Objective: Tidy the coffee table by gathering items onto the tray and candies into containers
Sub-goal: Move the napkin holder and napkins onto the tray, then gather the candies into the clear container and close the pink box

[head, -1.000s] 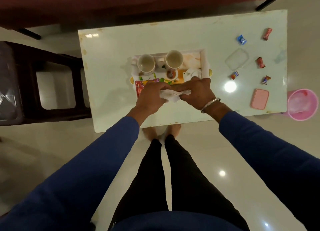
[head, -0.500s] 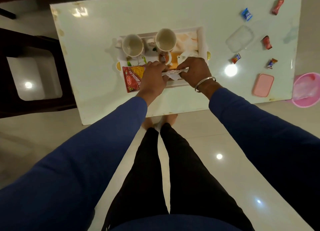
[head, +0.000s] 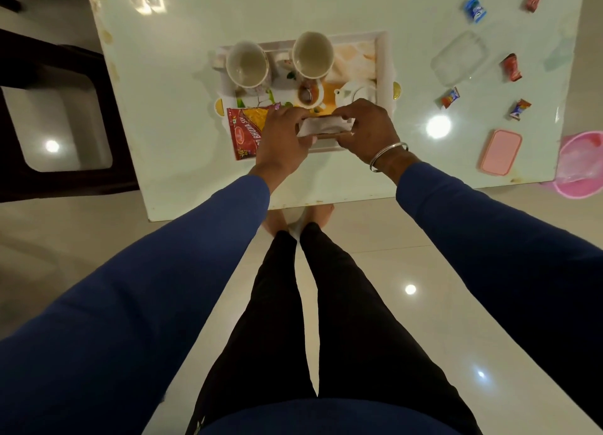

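Both hands have shifted since the earlier frame from the bench edge in front of the tray (head: 381,59) onto the tray's near rim, carrying the white tissue (head: 321,128) with them. Left hand (head: 283,137) grips the tissue's left end, fingers curled narrow; right hand (head: 365,126) pinches its right end, likewise closed on it. Tissue is stretched between them, long axis running left to right, parallel to the tray's near rim and directly above it.

On the tray: two empty cups (head: 312,54) at the far side, a small cup with a spoon (head: 308,96) at centre, a white teapot (head: 354,95) just beyond the right hand. A red snack packet (head: 246,128) lies at the tray's near-left corner, partly under the left hand.

Right of the tray, well apart, wrapped candies (head: 450,97) lie loose around a clear container (head: 460,59); a pink lid (head: 499,152) sits near the bench's near-right corner.

Judgement: the tissue is being set down on the tray. The candies remain ungathered, and the right hand is nearer to them.
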